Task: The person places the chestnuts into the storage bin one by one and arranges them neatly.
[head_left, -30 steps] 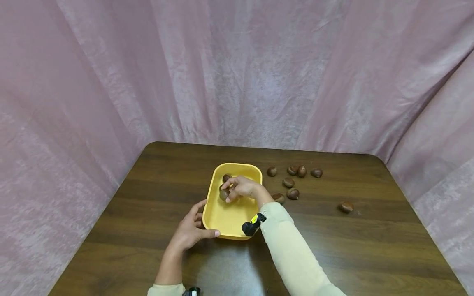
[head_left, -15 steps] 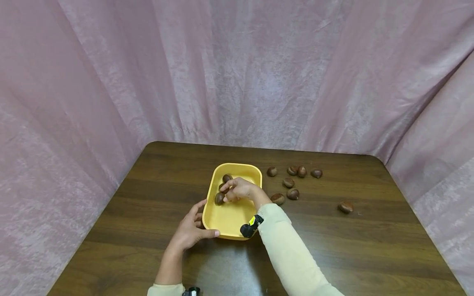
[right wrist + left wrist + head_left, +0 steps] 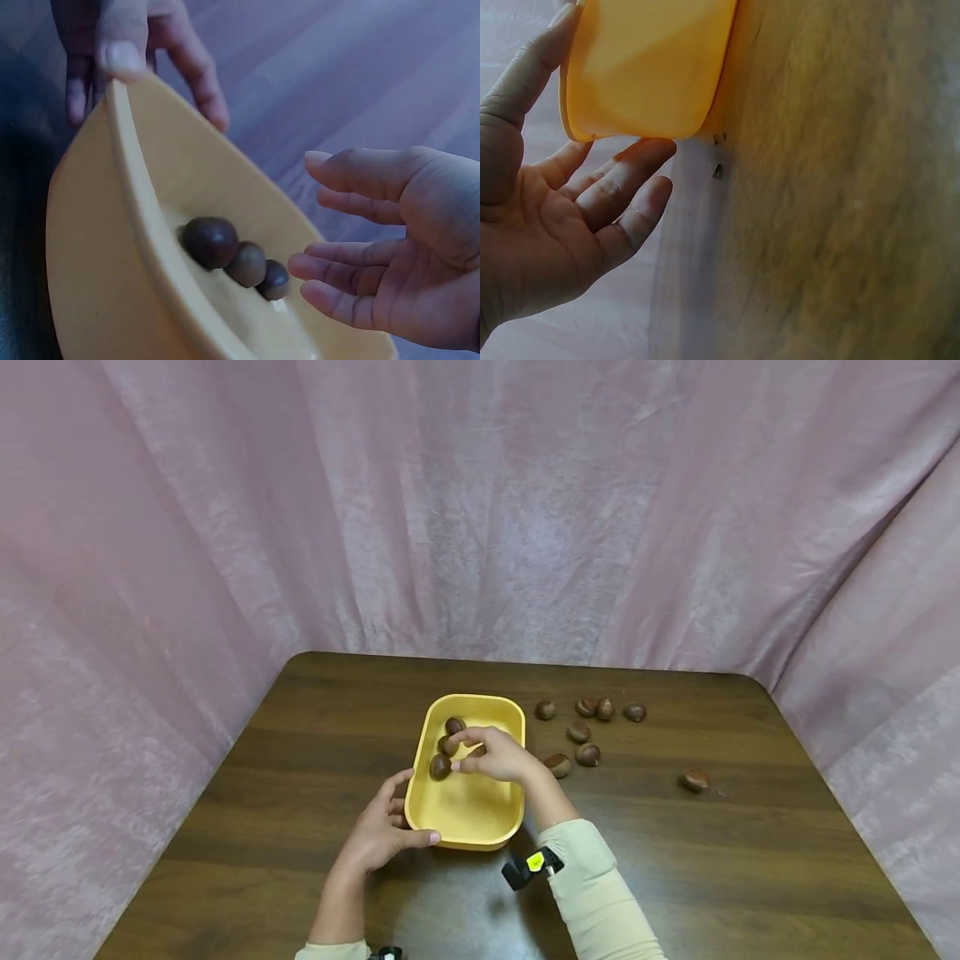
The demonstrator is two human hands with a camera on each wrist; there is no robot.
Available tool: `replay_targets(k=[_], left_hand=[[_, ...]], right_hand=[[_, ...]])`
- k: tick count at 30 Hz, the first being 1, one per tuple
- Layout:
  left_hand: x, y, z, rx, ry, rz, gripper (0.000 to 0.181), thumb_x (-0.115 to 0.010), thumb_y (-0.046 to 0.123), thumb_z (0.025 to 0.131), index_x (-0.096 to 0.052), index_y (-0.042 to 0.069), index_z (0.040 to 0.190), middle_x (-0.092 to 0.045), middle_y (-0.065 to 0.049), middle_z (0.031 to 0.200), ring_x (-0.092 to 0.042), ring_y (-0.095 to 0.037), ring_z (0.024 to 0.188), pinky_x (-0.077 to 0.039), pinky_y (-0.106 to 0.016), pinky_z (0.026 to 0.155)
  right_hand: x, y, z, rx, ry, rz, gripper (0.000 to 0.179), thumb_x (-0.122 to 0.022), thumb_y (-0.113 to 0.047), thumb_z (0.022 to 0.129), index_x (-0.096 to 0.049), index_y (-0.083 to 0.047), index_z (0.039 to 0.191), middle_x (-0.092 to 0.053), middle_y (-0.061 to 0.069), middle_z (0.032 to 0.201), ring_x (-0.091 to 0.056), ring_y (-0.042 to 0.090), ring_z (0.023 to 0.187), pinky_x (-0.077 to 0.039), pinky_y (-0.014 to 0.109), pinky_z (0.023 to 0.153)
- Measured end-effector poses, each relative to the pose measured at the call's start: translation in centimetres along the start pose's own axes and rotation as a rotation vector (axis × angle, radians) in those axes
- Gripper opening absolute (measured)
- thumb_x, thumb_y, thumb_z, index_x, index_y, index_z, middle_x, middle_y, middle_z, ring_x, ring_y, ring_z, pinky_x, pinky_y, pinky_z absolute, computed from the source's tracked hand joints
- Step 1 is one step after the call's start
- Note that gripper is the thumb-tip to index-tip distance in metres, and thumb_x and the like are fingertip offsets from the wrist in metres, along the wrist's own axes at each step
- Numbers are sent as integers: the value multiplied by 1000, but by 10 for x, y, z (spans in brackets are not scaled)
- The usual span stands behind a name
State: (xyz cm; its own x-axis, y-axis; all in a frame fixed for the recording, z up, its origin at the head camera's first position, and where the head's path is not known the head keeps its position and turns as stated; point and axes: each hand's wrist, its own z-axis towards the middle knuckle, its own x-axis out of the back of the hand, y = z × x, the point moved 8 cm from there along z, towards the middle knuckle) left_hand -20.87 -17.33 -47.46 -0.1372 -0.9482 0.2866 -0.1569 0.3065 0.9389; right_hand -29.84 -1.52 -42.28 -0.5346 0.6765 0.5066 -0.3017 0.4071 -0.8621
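A yellow rectangular tray (image 3: 465, 806) stands on the table. My left hand (image 3: 378, 833) holds its near left corner, thumb on the near rim and fingers along the left side. In the left wrist view, the fingers of the left hand (image 3: 592, 195) lie against the tray's outer wall (image 3: 645, 67). Over the tray is my right hand (image 3: 498, 756), its fingers loosely spread. Three brown chestnuts (image 3: 440, 767) lie in a row along the tray's left wall. The right wrist view shows the right hand (image 3: 420, 232) apart from those chestnuts (image 3: 210, 241). Part of the tray floor is hidden beneath it.
Right of the tray, several chestnuts (image 3: 578, 732) lie scattered on the brown wooden table (image 3: 712, 860). One chestnut (image 3: 557, 766) sits close to the tray's right side, partly behind the right hand. A lone chestnut (image 3: 694, 781) lies farther right. Pink curtains (image 3: 480, 510) hang behind the table.
My right hand has let go of a chestnut, which now rests in the tray nearest me in the row. The hand has drawn slightly right. My left hand has kept its hold.
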Motion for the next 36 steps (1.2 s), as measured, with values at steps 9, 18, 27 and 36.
replay_targets(k=[9, 18, 27, 36], left_hand=[[5, 9, -5, 26, 15, -8, 100, -89, 11, 59, -32, 18, 141, -61, -18, 102, -63, -23, 81, -46, -38, 67], [4, 2, -1, 24, 12, -5, 101, -88, 8, 60, -31, 17, 143, -60, -18, 103, -62, -23, 81, -46, -37, 65], [3, 5, -2, 11, 3, 2, 101, -89, 13, 60, -31, 20, 142, -59, -18, 104, -62, -23, 81, -46, -37, 65], [5, 1, -1, 31, 15, 18, 101, -89, 11, 59, -32, 20, 142, -60, -17, 103, -62, -23, 81, -46, -37, 65]], right_hand=[[18, -10, -33, 42, 126, -19, 43, -68, -18, 86, -56, -8, 126, -54, 12, 125, -56, 35, 104, -48, 38, 77], [40, -1, -63, 51, 261, 9, 43, -71, -17, 83, -60, -11, 123, -57, 9, 120, -57, 33, 102, -46, 41, 77], [52, 17, -85, 68, 347, 114, 41, -71, -9, 83, -58, -1, 121, -57, 19, 117, -56, 39, 102, -45, 47, 81], [58, 45, -110, 32, 564, 165, 37, -74, -7, 79, -63, -2, 113, -56, 14, 118, -51, 40, 105, -42, 52, 85]])
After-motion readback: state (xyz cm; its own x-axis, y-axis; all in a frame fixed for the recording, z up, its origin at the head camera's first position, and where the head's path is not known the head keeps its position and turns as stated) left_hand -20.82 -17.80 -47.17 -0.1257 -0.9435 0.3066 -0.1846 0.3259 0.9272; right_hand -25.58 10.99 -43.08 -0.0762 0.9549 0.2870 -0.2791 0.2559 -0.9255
